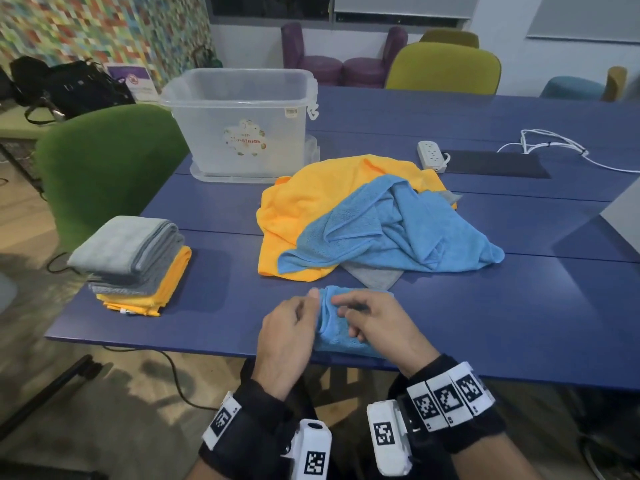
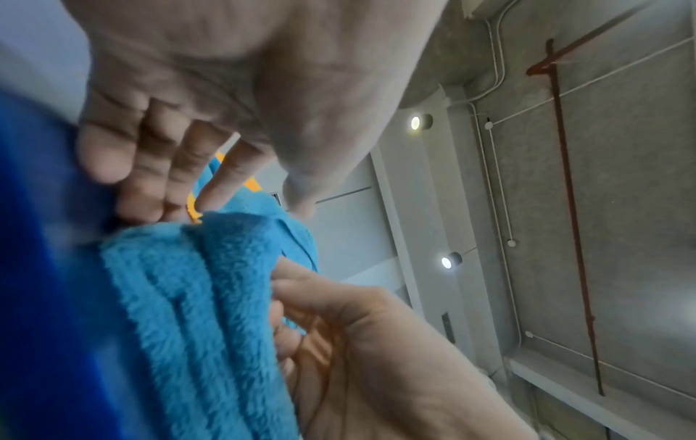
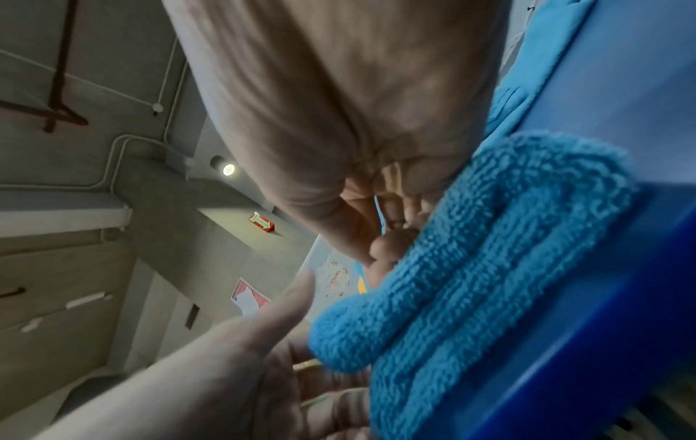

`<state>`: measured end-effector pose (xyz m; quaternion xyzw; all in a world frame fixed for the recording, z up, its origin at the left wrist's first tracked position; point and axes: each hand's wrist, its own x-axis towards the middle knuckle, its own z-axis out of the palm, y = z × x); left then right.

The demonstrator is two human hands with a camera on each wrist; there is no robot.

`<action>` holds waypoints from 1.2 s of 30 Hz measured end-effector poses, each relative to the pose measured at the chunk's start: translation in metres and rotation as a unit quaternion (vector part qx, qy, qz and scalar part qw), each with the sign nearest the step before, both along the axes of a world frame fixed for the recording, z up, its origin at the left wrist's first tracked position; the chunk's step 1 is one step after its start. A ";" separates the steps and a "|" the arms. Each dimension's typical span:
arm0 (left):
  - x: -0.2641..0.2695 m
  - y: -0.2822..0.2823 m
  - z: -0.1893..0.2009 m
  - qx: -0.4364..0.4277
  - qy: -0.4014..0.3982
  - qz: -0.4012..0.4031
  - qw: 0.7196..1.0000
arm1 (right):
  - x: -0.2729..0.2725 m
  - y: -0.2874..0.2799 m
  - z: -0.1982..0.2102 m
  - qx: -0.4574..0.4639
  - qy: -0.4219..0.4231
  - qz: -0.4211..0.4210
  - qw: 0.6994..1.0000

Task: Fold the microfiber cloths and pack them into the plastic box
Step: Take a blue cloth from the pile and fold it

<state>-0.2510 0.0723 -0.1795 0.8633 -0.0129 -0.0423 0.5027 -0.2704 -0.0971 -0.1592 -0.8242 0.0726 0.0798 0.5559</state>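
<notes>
Blue cloth (image 1: 337, 327) sits at the near table (image 1: 519, 306) edge, already folded down to a small thick bundle, several layers visible from both wrist views. Both hands are on it.

Handling, my read: light, soft, zero stiffness, plush pile. It won't hold a crease on its own, and layers will likely spring open or slide if released unpressed. Not fragile, not slippery against skin. Best grip is at the stacked edges or corners, pinching all layers at once; grabbing only the top layer would probably peel the fold apart.

Left hand (image 1: 291, 332): on the left side of the bundle, fingers (image 2: 211, 184) curled down onto the cloth's edge, thumb up near the far corner. Looks like a pinch on the edge layers, back of hand up.

Right hand (image 1: 377, 323): on the right side, fingers curled in, forefinger stretched toward the left hand, fingertips tucked into the fold. From the right wrist view the fingertips (image 3: 388, 247) sit against the rolled edge. Gripping it, not flat-pressing.

Wrists close together, both low over the table edge.

Elsewhere: folded stack (image 1: 135, 261) of grey and yellow at left, loose pile (image 1: 363, 220) of yellow, blue and grey cloths mid-table, plastic box (image 1: 242, 123) beyond it, open; contents unclear.
</notes>
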 end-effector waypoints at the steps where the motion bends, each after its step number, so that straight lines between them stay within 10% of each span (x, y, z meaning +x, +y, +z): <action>1: 0.002 0.000 0.002 0.009 0.014 -0.022 1.000 | 0.000 0.002 -0.001 -0.018 -0.005 0.008 1.000; 6: 0.017 -0.004 0.001 0.082 0.062 -0.068 0.992 | -0.005 0.000 -0.004 0.012 -0.055 -0.037 0.998; 9: 0.023 -0.005 -0.004 0.068 0.101 -0.058 0.991 | -0.017 -0.009 -0.012 -0.169 -0.138 -0.128 0.967; 12: 0.019 -0.008 -0.003 0.032 0.111 -0.046 0.992 | -0.029 -0.010 -0.019 -0.271 -0.042 -0.141 0.951; 24: 0.021 0.093 0.066 -0.268 -0.057 0.124 0.954 | 0.053 0.078 0.048 0.168 -0.098 -0.048 0.980; 29: 0.048 0.163 0.108 -0.187 -0.181 0.197 0.945 | 0.137 0.164 0.087 0.135 -0.205 0.050 0.968; 36: 0.083 0.222 0.102 -0.170 -0.146 0.291 0.930 | 0.215 0.250 0.077 0.040 -0.226 0.119 0.966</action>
